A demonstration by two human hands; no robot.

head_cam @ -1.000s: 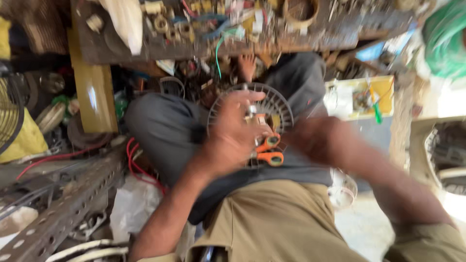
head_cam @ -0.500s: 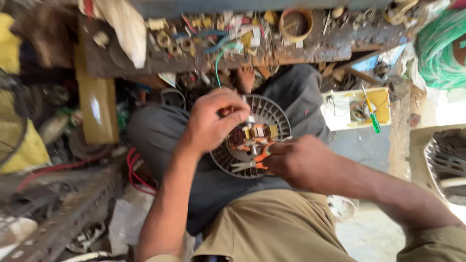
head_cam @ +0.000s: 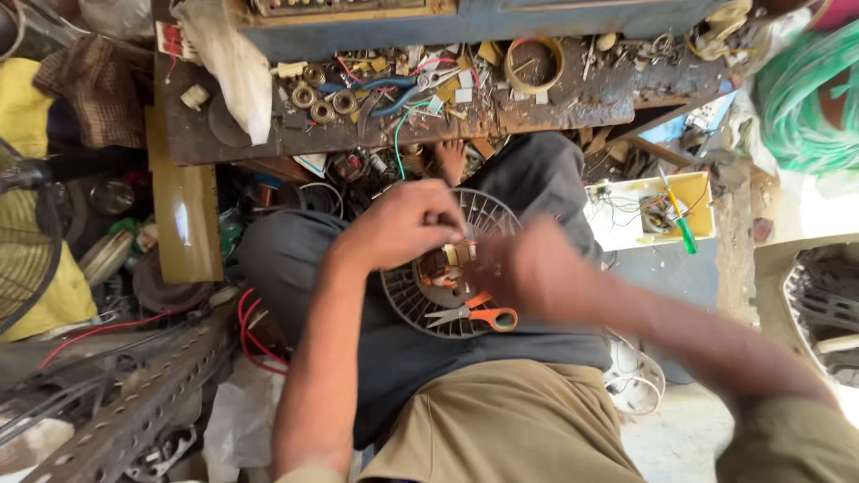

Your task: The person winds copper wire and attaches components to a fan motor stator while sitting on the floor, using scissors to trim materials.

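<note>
Cluttered workbench ahead; left hand pinches fan motor flat on lap; right hand blurred, grip unclear.

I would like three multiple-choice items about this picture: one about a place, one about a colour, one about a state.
1. Where does the round grille rest?
A. on the person's lap
B. on the workbench
C. on the floor

2. What colour are the handles of the scissors?
A. blue
B. orange
C. black

3. What is the left hand doing?
A. hanging free beside the body
B. holding a screwdriver
C. reaching with its fingers to the parts at the centre of the grille

Answers:
1. A, the grille lies on the dark trousers, below the cluttered workbench.
2. B, both loops of the handles are orange, and the scissors lie on the grille's lower edge.
3. C, its fingers touch the small parts at the hub, while the right hand is blurred beside it; the green-handled screwdriver lies on a yellow tray.
</note>
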